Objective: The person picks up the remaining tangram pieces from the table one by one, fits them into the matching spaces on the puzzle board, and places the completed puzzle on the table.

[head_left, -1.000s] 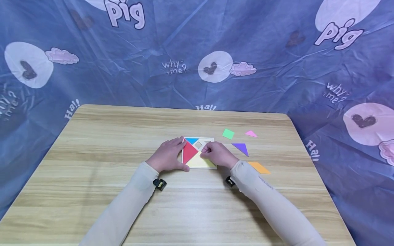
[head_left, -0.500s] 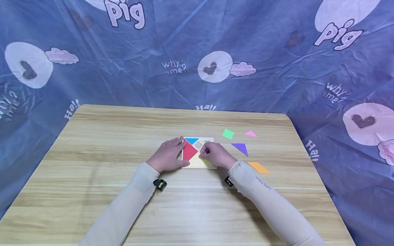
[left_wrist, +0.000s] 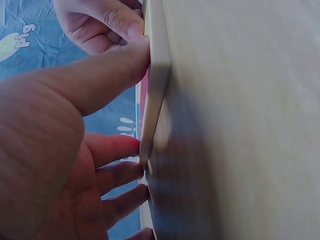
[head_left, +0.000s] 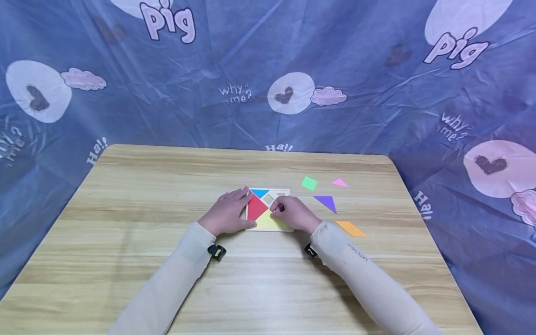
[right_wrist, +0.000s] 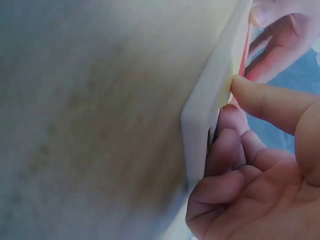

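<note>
A white tangram board (head_left: 272, 230) lies flat on the table with a red triangle (head_left: 255, 209), a blue triangle (head_left: 259, 192) and a yellow triangle (head_left: 264, 222) in it. My left hand (head_left: 226, 213) spans the board's left side and holds it, thumb at the near edge, other fingertips along the left edge. Over the right half, my right hand (head_left: 295, 214) has curled fingers; its thumb and index finger are on the yellow triangle. In the right wrist view, the thumb (right_wrist: 260, 97) presses at the yellow surface. Cut-out recesses show at the board's upper right, partly hidden by this hand.
Loose pieces lie right of the board: a green square (head_left: 309, 183), a pink triangle (head_left: 340, 182), a purple triangle (head_left: 327, 203) and an orange parallelogram (head_left: 351, 228), near the right forearm. A blue printed cloth (head_left: 188, 116) hangs behind the wooden table (head_left: 146, 270).
My right hand has shifted very slightly left over the yellow triangle. The left thumb has moved a little up onto the board's near edge. The loose pieces have stayed put.
</note>
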`<action>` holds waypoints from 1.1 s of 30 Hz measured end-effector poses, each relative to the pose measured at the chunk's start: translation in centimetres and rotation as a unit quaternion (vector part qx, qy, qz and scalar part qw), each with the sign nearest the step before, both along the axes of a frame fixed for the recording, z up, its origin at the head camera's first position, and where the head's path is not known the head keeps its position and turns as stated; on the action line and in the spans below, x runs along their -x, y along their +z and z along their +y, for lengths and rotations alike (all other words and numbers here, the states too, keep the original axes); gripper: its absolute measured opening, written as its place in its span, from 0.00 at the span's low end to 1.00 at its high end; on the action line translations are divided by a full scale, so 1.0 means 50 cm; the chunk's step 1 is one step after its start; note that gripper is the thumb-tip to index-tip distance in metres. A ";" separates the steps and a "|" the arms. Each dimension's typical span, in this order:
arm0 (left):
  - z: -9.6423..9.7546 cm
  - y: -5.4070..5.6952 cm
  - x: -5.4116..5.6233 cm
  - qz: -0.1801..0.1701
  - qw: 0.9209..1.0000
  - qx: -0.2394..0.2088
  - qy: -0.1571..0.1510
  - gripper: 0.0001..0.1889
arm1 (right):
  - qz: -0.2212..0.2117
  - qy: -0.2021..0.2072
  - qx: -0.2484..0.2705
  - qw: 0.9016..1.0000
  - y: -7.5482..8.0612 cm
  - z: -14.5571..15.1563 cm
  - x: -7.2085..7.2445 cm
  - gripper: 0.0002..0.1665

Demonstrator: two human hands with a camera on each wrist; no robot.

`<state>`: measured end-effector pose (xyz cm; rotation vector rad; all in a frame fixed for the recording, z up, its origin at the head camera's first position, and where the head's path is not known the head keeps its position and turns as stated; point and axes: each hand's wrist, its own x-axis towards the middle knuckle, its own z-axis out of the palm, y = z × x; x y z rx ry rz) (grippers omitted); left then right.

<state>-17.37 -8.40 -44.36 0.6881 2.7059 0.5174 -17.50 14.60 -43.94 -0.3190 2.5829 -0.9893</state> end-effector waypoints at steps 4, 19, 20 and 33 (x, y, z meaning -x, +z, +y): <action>-0.002 0.000 0.000 -0.004 1.000 0.002 -0.005 0.48 | 0.004 0.004 0.019 1.000 -0.006 0.007 0.000 0.04; -0.017 -0.002 0.009 -0.022 1.000 0.006 -0.021 0.54 | -0.052 -0.011 0.069 0.996 -0.003 0.029 0.007 0.09; -0.018 -0.002 0.009 -0.022 0.999 0.005 -0.023 0.56 | -0.050 -0.003 0.073 0.996 -0.002 0.032 0.008 0.10; -0.014 0.001 0.008 -0.009 1.000 0.001 -0.025 0.60 | 0.069 0.018 0.097 0.993 0.060 0.136 0.001 0.13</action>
